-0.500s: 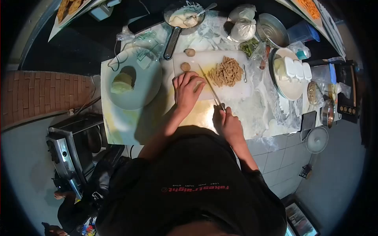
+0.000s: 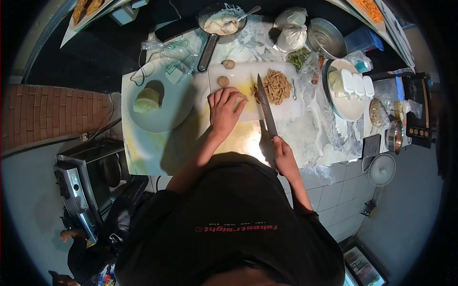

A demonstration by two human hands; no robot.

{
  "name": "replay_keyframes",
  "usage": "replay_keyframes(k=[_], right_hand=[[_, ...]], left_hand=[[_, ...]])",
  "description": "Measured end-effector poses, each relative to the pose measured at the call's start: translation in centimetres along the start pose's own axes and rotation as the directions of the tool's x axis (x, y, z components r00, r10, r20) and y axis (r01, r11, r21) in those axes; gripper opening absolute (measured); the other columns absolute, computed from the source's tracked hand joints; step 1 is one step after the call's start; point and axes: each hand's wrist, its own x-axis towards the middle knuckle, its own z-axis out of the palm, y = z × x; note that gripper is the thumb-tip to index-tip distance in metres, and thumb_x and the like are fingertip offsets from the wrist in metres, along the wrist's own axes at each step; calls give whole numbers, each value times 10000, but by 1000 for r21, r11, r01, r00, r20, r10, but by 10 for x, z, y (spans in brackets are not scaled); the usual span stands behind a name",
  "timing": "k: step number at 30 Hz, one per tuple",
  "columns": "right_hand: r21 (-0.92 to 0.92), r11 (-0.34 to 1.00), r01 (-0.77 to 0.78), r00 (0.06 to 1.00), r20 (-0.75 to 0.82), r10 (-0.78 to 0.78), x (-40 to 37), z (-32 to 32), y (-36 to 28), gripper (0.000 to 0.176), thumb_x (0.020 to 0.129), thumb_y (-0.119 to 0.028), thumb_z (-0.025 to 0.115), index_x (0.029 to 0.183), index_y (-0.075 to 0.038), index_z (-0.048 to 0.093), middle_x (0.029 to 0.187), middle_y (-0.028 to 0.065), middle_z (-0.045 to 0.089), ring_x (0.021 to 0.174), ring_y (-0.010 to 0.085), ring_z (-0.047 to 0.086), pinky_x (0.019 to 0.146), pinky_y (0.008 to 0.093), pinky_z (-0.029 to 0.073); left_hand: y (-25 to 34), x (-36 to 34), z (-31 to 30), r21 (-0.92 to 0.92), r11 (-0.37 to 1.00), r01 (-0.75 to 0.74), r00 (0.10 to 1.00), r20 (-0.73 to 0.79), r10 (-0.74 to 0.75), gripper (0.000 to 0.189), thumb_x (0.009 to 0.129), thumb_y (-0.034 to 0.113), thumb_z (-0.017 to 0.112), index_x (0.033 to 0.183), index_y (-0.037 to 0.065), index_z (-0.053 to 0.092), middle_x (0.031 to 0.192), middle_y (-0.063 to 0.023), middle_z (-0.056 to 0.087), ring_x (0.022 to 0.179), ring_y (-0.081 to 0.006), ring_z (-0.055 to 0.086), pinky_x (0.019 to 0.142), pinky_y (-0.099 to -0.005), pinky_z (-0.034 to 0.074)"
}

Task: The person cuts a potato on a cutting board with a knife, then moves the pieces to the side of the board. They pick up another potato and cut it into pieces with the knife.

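Your right hand (image 2: 285, 155) is closed round the handle of a knife (image 2: 267, 107) near the worktop's (image 2: 143, 152) near edge. The blade's long axis runs from there towards the far edge, with the tip leaning slightly left. It crosses the white chopping board (image 2: 288, 110), which lies towards the far edge, about midway along it.

Your left hand (image 2: 226, 109) lies palm down on the board's left part, fingers together and extended, pointing to the far edge. Whether anything is pinned beneath the fingers cannot be told.

The pile of cut strips (image 2: 275, 86) sits on the far right part of the board. It lies ahead of your right hand, just right of the blade, and its left margin meets the forward part of the blade. The blade therefore stands between your left hand and the pile, and the pile lies about as near one hand as the other.

Two round brown pieces are noted. One (image 2: 223, 81) is on the board just beyond your left fingertips. The other (image 2: 229, 63) is at the board's far edge.

A plate (image 2: 176, 114) carrying a pale lump (image 2: 147, 100) lies left of the board, well apart from the knife.
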Motion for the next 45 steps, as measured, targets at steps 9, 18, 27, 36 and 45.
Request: replay_keyframes(k=[9, 18, 27, 36, 45], right_hand=[[-391, 920, 39, 997, -40, -59, 3, 16, -1, 458, 1086, -382, 417, 1187, 36, 576, 765, 326, 634, 781, 539, 620, 649, 544, 483], [-484, 872, 78, 993, -43, -113, 4, 25, -5, 382, 1082, -351, 416, 1087, 17, 521, 706, 340, 625, 726, 553, 620, 616, 616, 492], [-491, 868, 77, 995, -21, -101, 5, 24, -10, 369, 1081, -348, 418, 1084, 9, 515, 709, 339, 627, 719, 550, 624, 616, 617, 497], [-504, 863, 37, 999, -4, -45, 6, 24, -12, 382, 1086, -357, 395, 1112, 10, 496, 733, 348, 633, 736, 552, 627, 619, 612, 506], [-485, 872, 66, 998, 19, -65, 16, 29, -2, 392, 1087, -363, 381, 1126, 13, 484, 723, 330, 641, 739, 551, 630, 627, 612, 516]], left_hand=[[-1, 0, -1, 9, 1000, -11, 1000, -5, 11, 176, 829, 230, 772, 977, 157, 712, 1083, 23, 618, 1090, -205, 538, 971, -383, 343], [-1, -1, 1, -16, 1000, 13, 1000, 19, -12, 179, 817, 228, 772, 973, 176, 704, 1079, 33, 608, 1105, -201, 529, 995, -401, 335], [-1, 1, 1, -19, 999, 26, 1000, 19, -25, 159, 815, 236, 774, 948, 177, 711, 1070, 38, 607, 1098, -201, 529, 992, -398, 336], [1, 2, 0, -11, 1000, 28, 999, 24, -28, 154, 810, 235, 779, 942, 186, 718, 1061, 47, 610, 1093, -197, 528, 977, -392, 337], [0, 4, 0, -36, 998, 41, 999, 22, -40, 94, 786, 208, 802, 852, 152, 766, 1054, 60, 643, 1084, -192, 537, 968, -368, 337]])
